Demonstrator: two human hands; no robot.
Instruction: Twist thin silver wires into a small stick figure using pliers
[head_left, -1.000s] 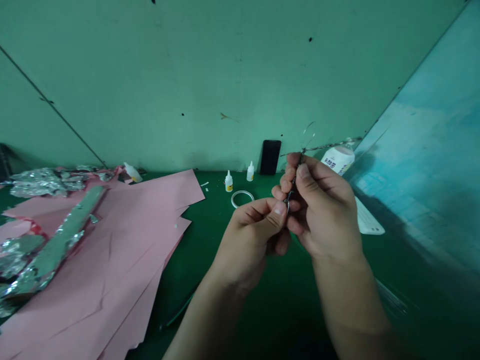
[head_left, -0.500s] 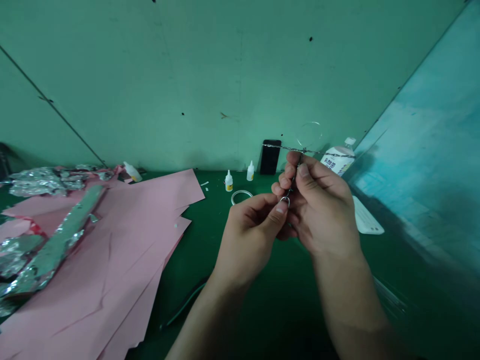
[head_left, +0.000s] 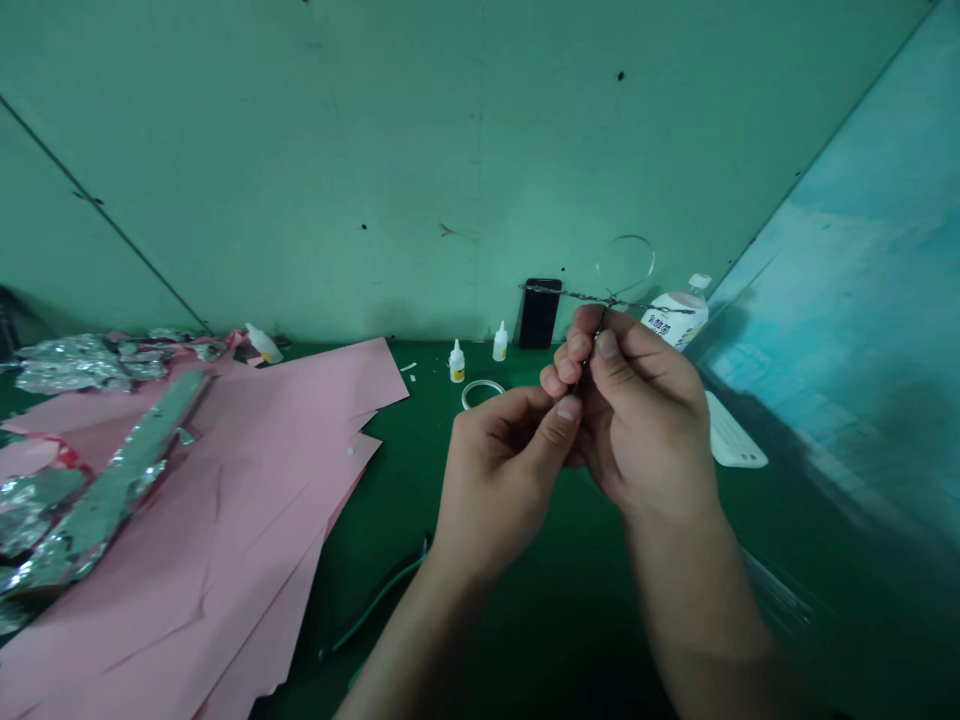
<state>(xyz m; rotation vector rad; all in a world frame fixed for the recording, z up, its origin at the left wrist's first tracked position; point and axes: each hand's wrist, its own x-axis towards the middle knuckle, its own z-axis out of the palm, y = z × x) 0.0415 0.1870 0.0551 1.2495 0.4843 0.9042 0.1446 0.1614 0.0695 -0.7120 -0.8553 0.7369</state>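
A twisted wire figure (head_left: 574, 295) is held up between my hands, with a thin wire loop at its top, two twisted arms stretching sideways and a stem running down. My right hand (head_left: 652, 410) is closed around the stem just below the crossing. Lower down, my left hand (head_left: 502, 470) pinches the stem's bottom end between thumb and forefinger. That end is hidden under the left thumb. Behind the left arm of the wire stands a black phone (head_left: 541, 318), leaning on the wall. The right arm of the wire passes in front of a white bottle (head_left: 677, 318).
Pink paper sheets (head_left: 247, 480) cover the left of the green table, with crumpled foil (head_left: 82, 362) on them. Small glue bottles (head_left: 457, 362) and a white ring (head_left: 484, 388) lie beyond my left hand. Pliers (head_left: 375, 600) rest by my left forearm; a white case (head_left: 733, 432) lies right.
My left thumb has slid over the stem's bottom end, hiding the small loop that showed there. The wire figure's top loop has turned slightly and shows more fully. My right hand keeps its hold.
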